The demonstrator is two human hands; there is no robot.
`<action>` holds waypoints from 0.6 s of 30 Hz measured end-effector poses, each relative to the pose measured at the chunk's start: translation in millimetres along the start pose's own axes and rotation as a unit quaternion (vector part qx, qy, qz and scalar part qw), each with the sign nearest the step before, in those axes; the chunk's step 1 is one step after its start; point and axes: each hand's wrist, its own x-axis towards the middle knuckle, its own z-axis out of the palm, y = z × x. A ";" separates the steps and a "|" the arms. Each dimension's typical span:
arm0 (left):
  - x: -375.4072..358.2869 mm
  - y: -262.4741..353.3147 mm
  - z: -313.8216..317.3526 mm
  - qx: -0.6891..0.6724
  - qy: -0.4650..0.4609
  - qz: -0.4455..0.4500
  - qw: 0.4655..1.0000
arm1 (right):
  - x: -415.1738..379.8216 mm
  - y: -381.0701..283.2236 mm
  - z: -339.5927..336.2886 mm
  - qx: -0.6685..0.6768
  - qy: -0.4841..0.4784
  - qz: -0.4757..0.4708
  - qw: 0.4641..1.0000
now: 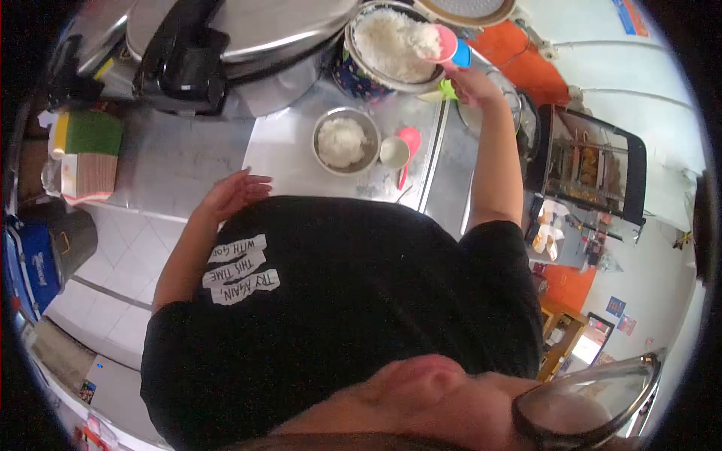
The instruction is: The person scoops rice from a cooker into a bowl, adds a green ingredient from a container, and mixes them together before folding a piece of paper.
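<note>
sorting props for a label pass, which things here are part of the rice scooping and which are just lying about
In use:
right hand
pink rice scoop
rice cooker pot
metal bowl of rice

Lying about:
small white cup
pink spoon
green and white packets
big steel lid
left hand, idle

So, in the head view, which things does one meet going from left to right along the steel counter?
Green packet → black-handled steel lid → left hand → steel bowl of rice → pink spoon → right hand.
</note>
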 end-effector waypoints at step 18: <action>-70.3 -52.7 8.0 -0.047 0.122 0.090 0.987 | -77.4 38.3 47.4 0.270 -0.041 -0.098 0.957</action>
